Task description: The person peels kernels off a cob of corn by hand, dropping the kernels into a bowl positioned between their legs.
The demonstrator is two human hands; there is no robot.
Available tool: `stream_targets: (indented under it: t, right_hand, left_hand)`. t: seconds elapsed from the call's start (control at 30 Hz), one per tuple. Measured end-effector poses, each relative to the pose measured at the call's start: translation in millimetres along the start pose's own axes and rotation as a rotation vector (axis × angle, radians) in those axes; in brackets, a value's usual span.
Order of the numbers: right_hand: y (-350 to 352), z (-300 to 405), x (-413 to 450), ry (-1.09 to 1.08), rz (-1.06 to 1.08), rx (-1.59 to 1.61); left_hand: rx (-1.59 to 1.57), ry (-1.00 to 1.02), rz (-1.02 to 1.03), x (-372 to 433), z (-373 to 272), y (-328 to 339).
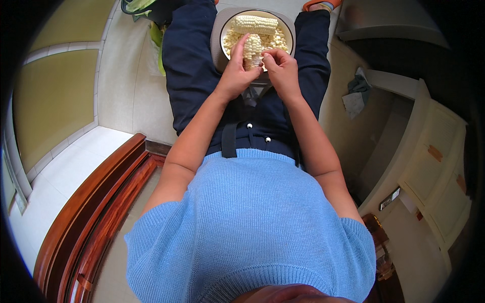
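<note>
My left hand [240, 69] is wrapped around a corn cob [252, 46] held over a white bowl with a dark rim [290, 27]. Pale kernels cover the cob's far part, while its near end looks stripped. Close against the cob's right side is my right hand [282, 68], thumb and forefinger pinched together; whether a kernel is between them is too small to see. Loose corn kernels [279, 41] lie in the bowl. A second cob [255, 24], full of kernels, rests across them at the far side. The bowl stands on a grey stool [218, 41] between my legs.
Green husks [156, 45] and a plastic bag lie left of my leg, below a dark container [161, 11] holding more husks. A polished wooden frame [91, 197] runs along the left. A cloth [358, 91], a pale cabinet [428, 151] and a phone [389, 199] are to the right.
</note>
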State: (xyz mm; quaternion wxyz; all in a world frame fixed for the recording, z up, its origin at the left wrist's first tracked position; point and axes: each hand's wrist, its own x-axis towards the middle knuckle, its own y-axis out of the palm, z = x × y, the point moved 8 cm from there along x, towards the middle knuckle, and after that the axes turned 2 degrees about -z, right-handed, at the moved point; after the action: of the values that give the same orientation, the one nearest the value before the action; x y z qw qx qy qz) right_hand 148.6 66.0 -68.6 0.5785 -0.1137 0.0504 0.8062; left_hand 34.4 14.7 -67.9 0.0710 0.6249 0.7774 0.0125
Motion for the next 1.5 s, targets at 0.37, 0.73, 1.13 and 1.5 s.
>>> stream_targets:
  t: [0.37, 0.73, 1.13, 1.5]
  right_hand:
    - [-7.5, 6.7, 17.2, -0.304, -0.003, -0.523]
    - [66.4, 34.8, 7.7, -0.884, 0.146, -0.827]
    - [-3.9, 29.2, 32.8, -0.772, 0.091, -0.776]
    - [11.6, 61.5, 53.2, -0.918, -0.040, -0.928]
  left_hand:
    - [-0.317, -0.018, -0.230, 0.1, -7.2, -43.1]
    - [-0.372, -0.007, -0.206, 0.7, -10.0, -46.2]
    - [-0.351, -0.042, -0.216, 0.9, -4.8, -44.0]
    - [-0.339, -0.064, -0.234, -1.4, -10.9, -44.4]
